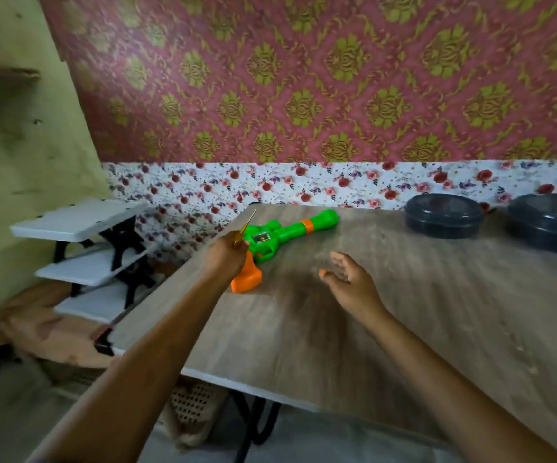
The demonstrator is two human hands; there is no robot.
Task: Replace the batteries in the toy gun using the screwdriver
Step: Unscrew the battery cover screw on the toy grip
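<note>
You look down at a grey wood-grain table (404, 312) with both forearms stretched out over it. The view is slightly blurred.

Your left hand (227, 253) is curled around a screwdriver (245, 228). Its yellow handle sits in your fingers, and its thin metal shaft points up and away from you, tilted a little to the right. This hand is at the table's far left edge, just in front of the toy gun (280, 233) and covering part of its grip.

The toy gun lies flat on its side on the table, near the far left corner. Its body and barrel are bright green, with an orange band partway along the barrel and an orange grip. The barrel points away to the right, toward the wall, and the grip points back toward you. A small rectangular patch shows on the green body just beside the screwdriver, but it is too blurred to tell whether it is a cover or an opening.

Your right hand (350, 284) is empty and open, with fingers spread and relaxed, palm facing left. It is over the table to the right of the gun, apart from it.

Two dark, round, lidded containers (444, 215) stand at the far right of the table, against the wall. A white three-tier shelf rack (79, 218) with black brackets stands left of the table. The wall behind has floral wallpaper (303, 182) below a pink and gold pattern.
</note>
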